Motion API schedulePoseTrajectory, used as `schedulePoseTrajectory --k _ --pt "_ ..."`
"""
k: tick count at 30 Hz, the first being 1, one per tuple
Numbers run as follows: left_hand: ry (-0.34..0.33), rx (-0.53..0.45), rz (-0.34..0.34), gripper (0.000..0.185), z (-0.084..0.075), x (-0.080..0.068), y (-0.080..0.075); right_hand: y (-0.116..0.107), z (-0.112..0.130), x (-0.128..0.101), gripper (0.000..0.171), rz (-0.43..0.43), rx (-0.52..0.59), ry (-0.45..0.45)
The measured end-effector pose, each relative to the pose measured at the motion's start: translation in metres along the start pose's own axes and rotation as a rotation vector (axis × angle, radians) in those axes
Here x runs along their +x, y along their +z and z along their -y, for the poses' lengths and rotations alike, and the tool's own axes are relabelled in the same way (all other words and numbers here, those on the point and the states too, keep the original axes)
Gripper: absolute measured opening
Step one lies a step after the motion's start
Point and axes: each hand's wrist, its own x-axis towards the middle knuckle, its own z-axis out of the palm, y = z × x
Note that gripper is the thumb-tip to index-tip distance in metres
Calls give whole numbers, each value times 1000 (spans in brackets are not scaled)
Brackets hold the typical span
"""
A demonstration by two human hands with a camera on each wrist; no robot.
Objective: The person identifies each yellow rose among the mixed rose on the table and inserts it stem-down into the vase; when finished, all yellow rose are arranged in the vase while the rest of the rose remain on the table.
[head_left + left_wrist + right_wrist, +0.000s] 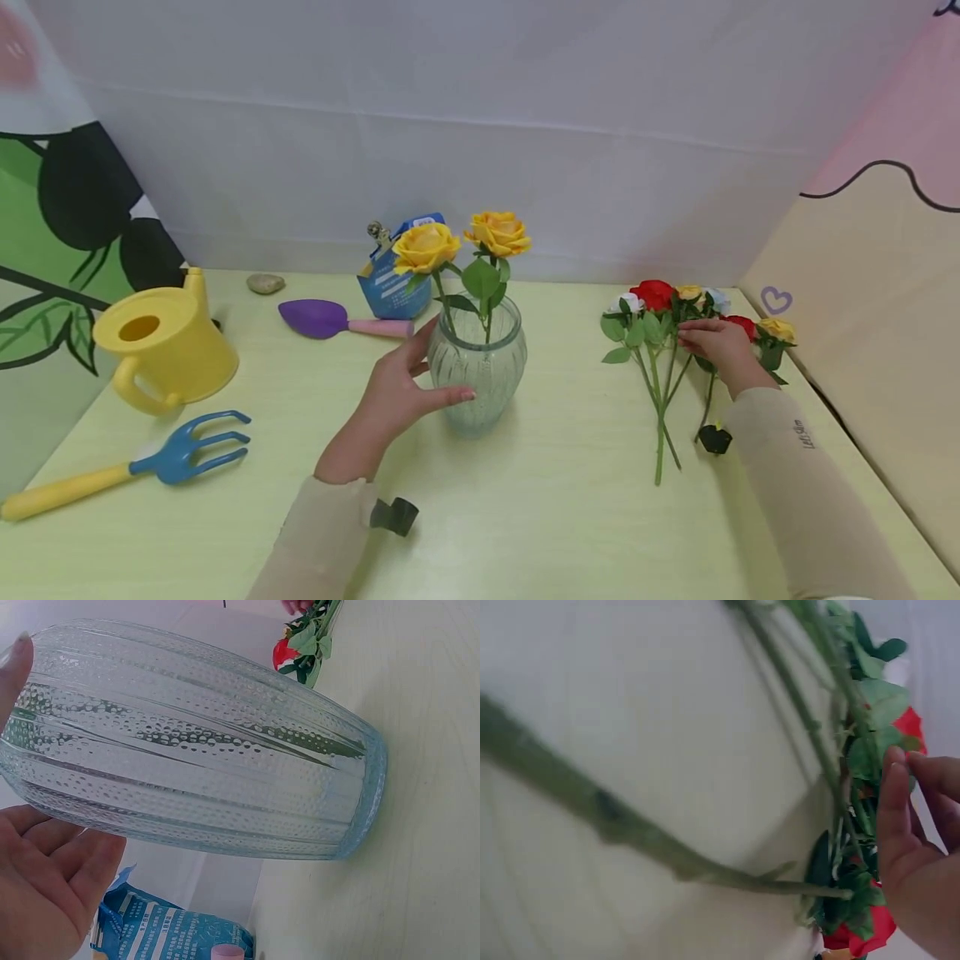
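Observation:
A ribbed, clear glass vase [483, 379] stands upright on the table, with two yellow roses [498, 233] in it. My left hand [397, 387] holds the vase from its left, thumb across the front and fingers behind. In the left wrist view the textured vase wall [195, 750] fills much of the picture. On the right lies a bunch of roses, among them a red rose [652, 295] and a yellow rose [777, 329]. Over this bunch, my right hand [716, 342] pinches with thumb and fingertips at a leafy rose [877, 742]; the exact stem is hidden by leaves.
To the left stand a yellow watering can [168, 350] and a blue hand fork [183, 454] with a yellow handle. Behind the left hand lie a purple trowel [315, 319], a clipped blue bag [393, 287] and a stone [266, 284]. A wall panel [870, 333] borders the table's right side.

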Motion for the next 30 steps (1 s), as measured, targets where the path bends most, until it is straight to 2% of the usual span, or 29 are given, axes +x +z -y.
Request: schedulePoseTrajectory --k 4,9,22,26,30 --pt "14 -5 -4 95 0 0 0 6 -8 5 39 -21 -238 -31" --pt "15 -17 -3 95 0 0 0 9 -13 7 39 -8 -337 -46" --pt "27 8 -2 95 0 0 -2 11 -10 6 43 65 -324 -37" --pt "36 0 -1 95 1 0 -1 11 -8 3 44 43 -301 1" --pt "40 0 1 95 2 0 -1 7 -2 0 47 3 -206 73"
